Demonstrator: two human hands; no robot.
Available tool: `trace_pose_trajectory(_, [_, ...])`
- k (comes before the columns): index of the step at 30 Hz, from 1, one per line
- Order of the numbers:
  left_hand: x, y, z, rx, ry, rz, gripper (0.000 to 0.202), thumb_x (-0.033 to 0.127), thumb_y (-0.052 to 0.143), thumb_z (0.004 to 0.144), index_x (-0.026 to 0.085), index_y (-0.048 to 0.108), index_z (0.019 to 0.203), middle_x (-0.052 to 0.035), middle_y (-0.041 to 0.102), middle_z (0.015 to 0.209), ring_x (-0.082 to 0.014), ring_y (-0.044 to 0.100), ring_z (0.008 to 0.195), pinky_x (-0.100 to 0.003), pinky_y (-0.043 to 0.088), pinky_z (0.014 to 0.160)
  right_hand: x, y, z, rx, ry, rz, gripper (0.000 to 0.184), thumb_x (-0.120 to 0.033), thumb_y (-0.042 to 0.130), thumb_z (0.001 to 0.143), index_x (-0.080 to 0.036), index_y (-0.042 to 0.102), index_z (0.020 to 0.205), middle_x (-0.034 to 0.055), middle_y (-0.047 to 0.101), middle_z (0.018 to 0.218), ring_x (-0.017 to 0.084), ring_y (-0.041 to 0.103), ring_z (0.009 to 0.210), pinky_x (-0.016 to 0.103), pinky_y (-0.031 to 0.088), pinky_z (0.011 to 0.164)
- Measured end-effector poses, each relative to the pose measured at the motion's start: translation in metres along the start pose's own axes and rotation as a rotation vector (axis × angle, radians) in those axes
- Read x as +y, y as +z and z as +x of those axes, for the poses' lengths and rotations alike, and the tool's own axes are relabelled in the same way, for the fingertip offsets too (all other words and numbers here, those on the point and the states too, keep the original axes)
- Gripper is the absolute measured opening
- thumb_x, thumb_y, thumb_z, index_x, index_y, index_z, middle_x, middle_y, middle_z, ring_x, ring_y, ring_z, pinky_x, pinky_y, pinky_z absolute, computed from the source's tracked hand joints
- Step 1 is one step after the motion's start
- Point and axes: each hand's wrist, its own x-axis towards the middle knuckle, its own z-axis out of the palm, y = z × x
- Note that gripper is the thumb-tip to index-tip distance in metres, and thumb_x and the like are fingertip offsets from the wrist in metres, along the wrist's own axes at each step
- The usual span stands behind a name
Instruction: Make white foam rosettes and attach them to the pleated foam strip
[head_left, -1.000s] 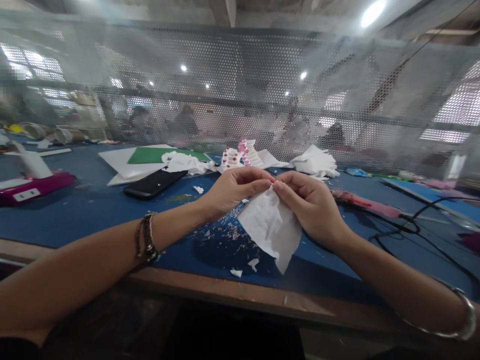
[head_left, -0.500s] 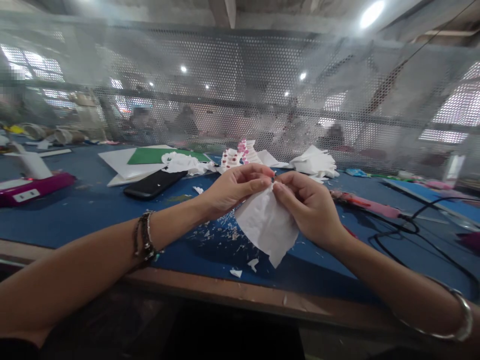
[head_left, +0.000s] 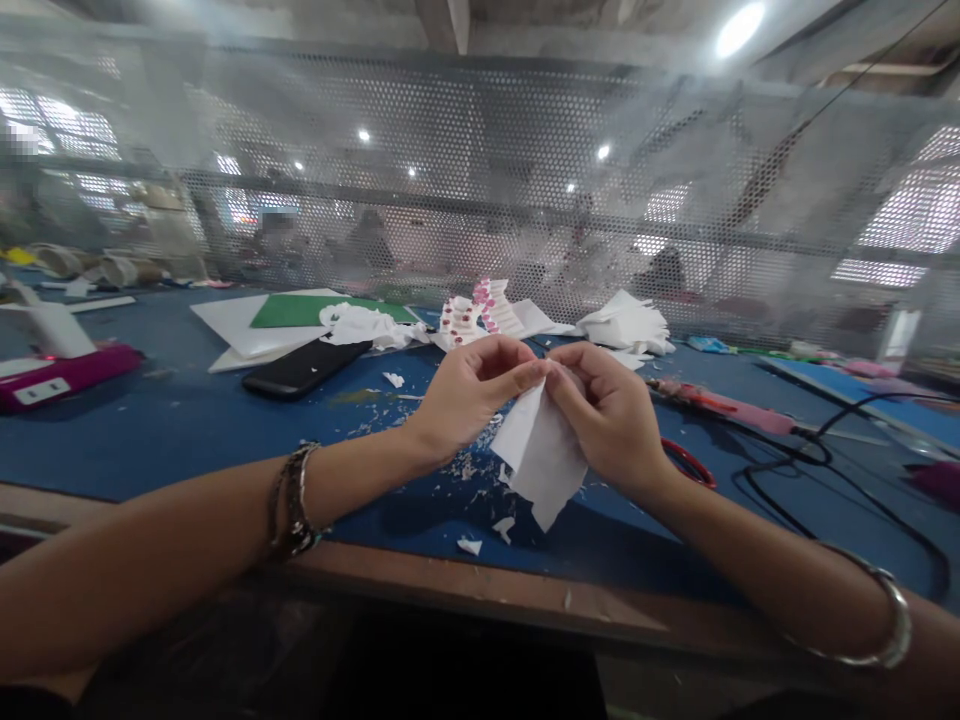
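My left hand and my right hand meet above the blue table, fingertips pinched together on the top edge of a white piece of paper. The paper hangs down between the hands, folded and pointed at its lower end. Small white and pink paper scraps lie scattered on the table just under the hands. A red ring-shaped handle, perhaps of scissors, shows behind my right wrist.
A black phone lies left of the hands, near white and green sheets. Folded white papers with pink dots and a white paper pile sit behind. A pink tool with black cable lies right; a perforated screen stands behind.
The paper has been gathered narrower and hangs shorter between the hands. Both hands shifted slightly left, uncovering the red ring handle behind my right wrist.
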Motion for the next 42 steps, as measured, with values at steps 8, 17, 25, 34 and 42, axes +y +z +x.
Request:
trace_pose_trajectory(8, [0.001,-0.004,0.001,0.031,0.137,0.305,0.017,0.028,0.064,0.064,0.013,0.056,0.06,0.0025,0.052,0.056,-0.0062,0.045,0.052,-0.017,0.037,0.048,-0.003,0.001,0.0,0.076,-0.032,-0.111,0.008,-0.02,0.047,0.072,-0.017,0.049,0.066,-0.0034,0.049,0.056,0.007,0.041,0.05,0.019,0.031,0.045])
trace_pose_trajectory(17, [0.003,-0.007,-0.003,-0.004,0.196,0.519,0.012,0.024,0.057,0.07,0.014,0.065,0.073,-0.0029,0.066,0.071,-0.0123,0.058,0.068,-0.02,0.045,0.057,0.003,-0.002,0.002,0.143,-0.063,-0.209,0.012,-0.018,0.05,0.069,-0.017,0.044,0.059,-0.0069,0.041,0.048,0.004,0.032,0.041,0.018,0.027,0.041])
trace_pose_trajectory(25, [0.003,-0.007,0.0,-0.032,0.189,0.492,0.013,0.025,0.06,0.068,0.013,0.061,0.072,-0.0027,0.063,0.071,-0.0109,0.057,0.067,-0.02,0.046,0.063,0.001,-0.001,0.001,0.128,-0.121,-0.259,0.013,-0.016,0.051,0.068,-0.018,0.043,0.058,-0.0071,0.041,0.047,0.004,0.032,0.04,0.018,0.026,0.04])
trace_pose_trajectory(34, [0.009,-0.003,-0.001,-0.1,0.065,0.274,0.01,0.022,0.06,0.066,0.013,0.056,0.068,0.0,0.057,0.067,-0.0078,0.053,0.061,-0.017,0.044,0.058,-0.002,-0.009,-0.002,0.148,-0.327,-0.398,0.011,-0.018,0.051,0.072,-0.02,0.046,0.063,-0.0044,0.052,0.054,0.007,0.047,0.047,0.02,0.033,0.045])
trace_pose_trajectory(42, [0.006,-0.007,0.0,-0.129,0.203,0.38,0.007,0.019,0.056,0.069,0.012,0.056,0.072,-0.0011,0.056,0.07,-0.0091,0.052,0.067,-0.02,0.044,0.064,-0.001,-0.007,-0.002,0.126,-0.263,-0.296,0.009,-0.017,0.051,0.073,-0.018,0.047,0.065,-0.0049,0.051,0.053,0.005,0.043,0.044,0.019,0.033,0.043])
